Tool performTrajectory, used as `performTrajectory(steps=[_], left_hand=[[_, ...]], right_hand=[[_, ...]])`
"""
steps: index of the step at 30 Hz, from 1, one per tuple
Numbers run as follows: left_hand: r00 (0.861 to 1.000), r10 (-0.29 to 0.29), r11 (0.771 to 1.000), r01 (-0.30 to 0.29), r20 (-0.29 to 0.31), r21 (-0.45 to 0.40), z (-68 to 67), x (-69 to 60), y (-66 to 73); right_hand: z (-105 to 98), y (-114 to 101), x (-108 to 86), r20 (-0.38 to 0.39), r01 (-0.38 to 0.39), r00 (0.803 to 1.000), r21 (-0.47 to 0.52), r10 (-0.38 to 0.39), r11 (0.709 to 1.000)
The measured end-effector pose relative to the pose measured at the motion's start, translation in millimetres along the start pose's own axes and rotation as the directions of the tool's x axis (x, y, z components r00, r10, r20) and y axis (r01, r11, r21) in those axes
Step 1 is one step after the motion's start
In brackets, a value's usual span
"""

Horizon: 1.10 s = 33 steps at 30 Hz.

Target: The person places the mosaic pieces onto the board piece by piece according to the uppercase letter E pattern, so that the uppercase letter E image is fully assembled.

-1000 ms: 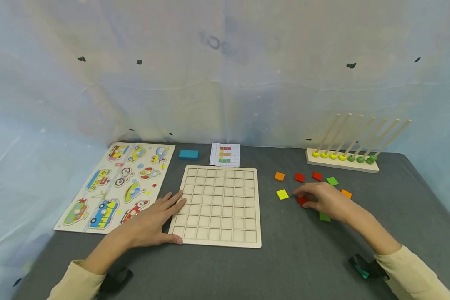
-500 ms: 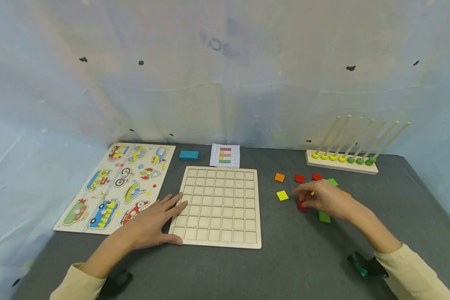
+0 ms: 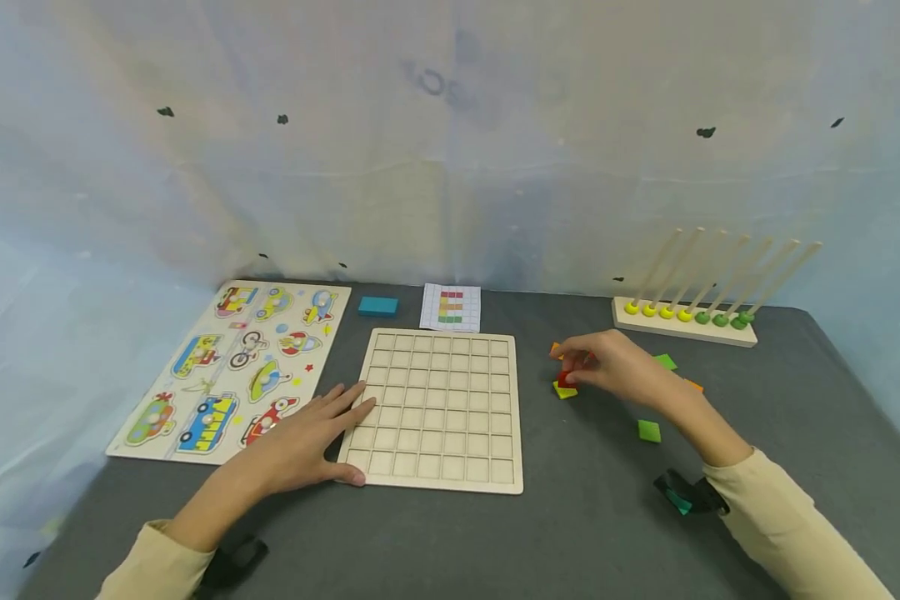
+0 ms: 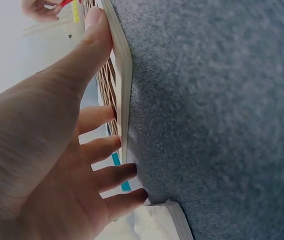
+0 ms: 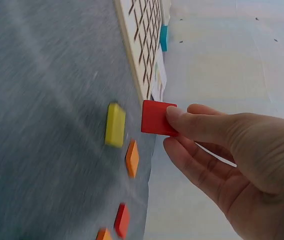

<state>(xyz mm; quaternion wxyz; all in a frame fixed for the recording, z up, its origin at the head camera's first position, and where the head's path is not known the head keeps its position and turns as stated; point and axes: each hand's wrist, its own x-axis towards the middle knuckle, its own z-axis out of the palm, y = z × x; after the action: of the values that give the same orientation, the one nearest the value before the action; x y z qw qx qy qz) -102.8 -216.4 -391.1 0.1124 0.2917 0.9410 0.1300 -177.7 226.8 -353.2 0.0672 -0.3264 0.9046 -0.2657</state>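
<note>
Lying at the far left of the head view, a picture board (image 3: 221,358) printed with vehicles reached toward the left hand (image 3: 296,450), lower left of centre. That hand had hold of nothing: its fingers were spread and nearly straight, two fingertips at the left rim of a gridded wooden board (image 3: 431,408) and the thumb by its lower left corner. Left of upper centre, a blue block (image 3: 378,307) lay near the back edge of the dark table (image 3: 570,517). The gridded wooden board filled the middle of the frame, a sheet of coloured squares (image 3: 451,308) just above its top edge. Right of centre, a yellow tile (image 3: 566,394) lay partly hidden behind a red tile (image 3: 566,381), which the right hand (image 3: 618,367) pinched between thumb and fingers, clear of the table. Farther right lay a green tile (image 3: 648,431), with a rod abacus (image 3: 685,323) at upper right
</note>
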Motion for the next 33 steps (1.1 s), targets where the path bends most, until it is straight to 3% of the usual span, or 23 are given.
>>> performTrajectory(steps=[12,23,33], left_hand=[[1.0,0.007,1.0,-0.007,0.004,-0.005,1.9,1.3,2.6],[1.0,0.002,1.0,-0.002,-0.006,-0.026,4.0,-1.2,-0.2],[1.0,-0.008,1.0,0.008,-0.022,-0.028,5.6,-1.1,-2.4]], right_hand=[[25,-29,42.8,0.022,0.055,0.998,0.03,-0.055,0.998],[44,-23,83.6,0.008,0.07,0.997,0.158,-0.072,0.985],[62,-36,115.2,-0.01,0.108,0.994,0.221,-0.109,0.969]])
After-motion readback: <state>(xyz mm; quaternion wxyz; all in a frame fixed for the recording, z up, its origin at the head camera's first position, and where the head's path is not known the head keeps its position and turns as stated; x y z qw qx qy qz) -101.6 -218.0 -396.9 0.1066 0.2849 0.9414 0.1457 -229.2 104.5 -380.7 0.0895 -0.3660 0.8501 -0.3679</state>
